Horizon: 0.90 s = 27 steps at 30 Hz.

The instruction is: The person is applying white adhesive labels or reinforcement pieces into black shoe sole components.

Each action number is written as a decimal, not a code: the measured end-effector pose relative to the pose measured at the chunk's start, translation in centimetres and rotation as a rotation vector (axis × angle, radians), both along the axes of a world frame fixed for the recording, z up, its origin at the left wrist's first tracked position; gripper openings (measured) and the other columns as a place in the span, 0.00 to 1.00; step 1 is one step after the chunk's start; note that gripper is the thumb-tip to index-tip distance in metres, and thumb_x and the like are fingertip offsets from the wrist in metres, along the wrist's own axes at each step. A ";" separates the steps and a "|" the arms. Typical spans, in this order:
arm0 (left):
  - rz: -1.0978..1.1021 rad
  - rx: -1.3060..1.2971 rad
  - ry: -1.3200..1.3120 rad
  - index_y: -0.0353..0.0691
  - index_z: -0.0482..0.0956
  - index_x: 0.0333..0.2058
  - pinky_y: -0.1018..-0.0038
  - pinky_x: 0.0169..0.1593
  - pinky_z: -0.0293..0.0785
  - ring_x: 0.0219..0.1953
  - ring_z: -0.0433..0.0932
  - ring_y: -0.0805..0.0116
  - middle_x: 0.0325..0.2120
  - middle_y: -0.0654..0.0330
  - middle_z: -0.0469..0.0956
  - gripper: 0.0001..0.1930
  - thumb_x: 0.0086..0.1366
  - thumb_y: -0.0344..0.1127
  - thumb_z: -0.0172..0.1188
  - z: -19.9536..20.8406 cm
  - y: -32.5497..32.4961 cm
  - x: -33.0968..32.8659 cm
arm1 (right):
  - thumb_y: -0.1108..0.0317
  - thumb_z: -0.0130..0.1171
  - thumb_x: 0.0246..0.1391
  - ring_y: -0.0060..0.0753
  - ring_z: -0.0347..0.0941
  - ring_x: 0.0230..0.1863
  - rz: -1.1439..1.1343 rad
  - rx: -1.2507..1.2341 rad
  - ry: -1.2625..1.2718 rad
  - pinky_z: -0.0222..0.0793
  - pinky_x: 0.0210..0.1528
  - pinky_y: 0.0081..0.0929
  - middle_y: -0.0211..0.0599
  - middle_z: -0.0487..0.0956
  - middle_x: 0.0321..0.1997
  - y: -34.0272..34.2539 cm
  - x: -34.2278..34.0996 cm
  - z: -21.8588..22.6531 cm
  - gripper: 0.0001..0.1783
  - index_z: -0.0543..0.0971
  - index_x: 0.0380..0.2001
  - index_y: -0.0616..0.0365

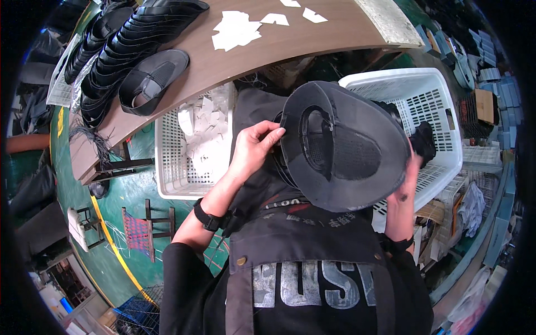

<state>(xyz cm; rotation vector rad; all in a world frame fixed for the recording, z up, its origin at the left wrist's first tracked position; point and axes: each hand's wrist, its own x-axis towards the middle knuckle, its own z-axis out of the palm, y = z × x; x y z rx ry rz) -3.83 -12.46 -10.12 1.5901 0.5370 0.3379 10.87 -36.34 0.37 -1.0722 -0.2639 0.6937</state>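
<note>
Closest to the camera is the person's dark apron [312, 268] with pale worn lettering on the chest, and both forearms rise from it.

At the far left, on the left end of the curved wooden bench [312, 42], a long stack of black shoe uppers [120, 44] lies in an overlapping row. One single upper [151, 81] rests at the near edge of the bench, just beside this stack. White paper scraps [240, 28] are scattered further right on the bench top.

Below the near edge of the bench stands a white plastic basket [167, 167], and it holds many white paper pieces [204, 137].

The left hand [254, 148] (it wears a black band on the wrist) is closed on the left rim of a black shoe upper [343, 148], with the fingers curled over the edge. This upper is held in the air in front of the chest, between the two baskets and below the bench edge. It is flat and rounded, with a mesh panel and an oval opening.

The right hand [405, 178] is mostly hidden behind the upper; it grips the right edge from behind, but I cannot see the fingers well.

At the right stands a second white basket [430, 95], with dark pieces [424, 139] inside it.
</note>
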 end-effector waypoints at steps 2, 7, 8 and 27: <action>-0.011 -0.219 -0.057 0.34 0.80 0.34 0.81 0.31 0.70 0.25 0.71 0.82 0.22 0.68 0.76 0.09 0.64 0.35 0.60 0.8 -0.2 0.3 | 0.37 0.38 0.59 0.27 0.71 0.41 0.170 0.244 0.195 0.68 0.45 0.28 0.37 0.75 0.39 -0.3 0.1 -1.9 0.31 0.69 0.38 0.58; -0.080 -0.350 -0.111 0.35 0.79 0.32 0.83 0.31 0.69 0.25 0.70 0.83 0.23 0.70 0.75 0.07 0.65 0.33 0.59 2.7 -2.0 0.8 | 0.61 0.50 0.62 0.39 0.78 0.40 0.475 -0.258 0.294 0.76 0.43 0.28 0.47 0.76 0.42 2.1 0.6 -9.9 0.17 0.69 0.47 0.64; -0.103 -0.341 -0.075 0.35 0.79 0.32 0.83 0.30 0.68 0.25 0.70 0.83 0.22 0.70 0.75 0.07 0.65 0.33 0.58 3.1 -2.5 1.1 | 0.63 0.54 0.60 0.43 0.78 0.41 0.626 -0.253 0.348 0.76 0.44 0.31 0.48 0.76 0.42 2.7 0.3 -10.8 0.20 0.66 0.50 0.64; -0.016 0.937 0.065 0.41 0.81 0.34 0.62 0.42 0.75 0.37 0.78 0.53 0.31 0.52 0.79 0.09 0.55 0.36 0.61 -0.2 15.4 12.1 | 0.67 0.53 0.61 0.22 0.69 0.35 0.422 -0.523 -0.089 0.67 0.39 0.24 0.29 0.74 0.34 3.8 3.3 -13.2 0.13 0.67 0.46 0.55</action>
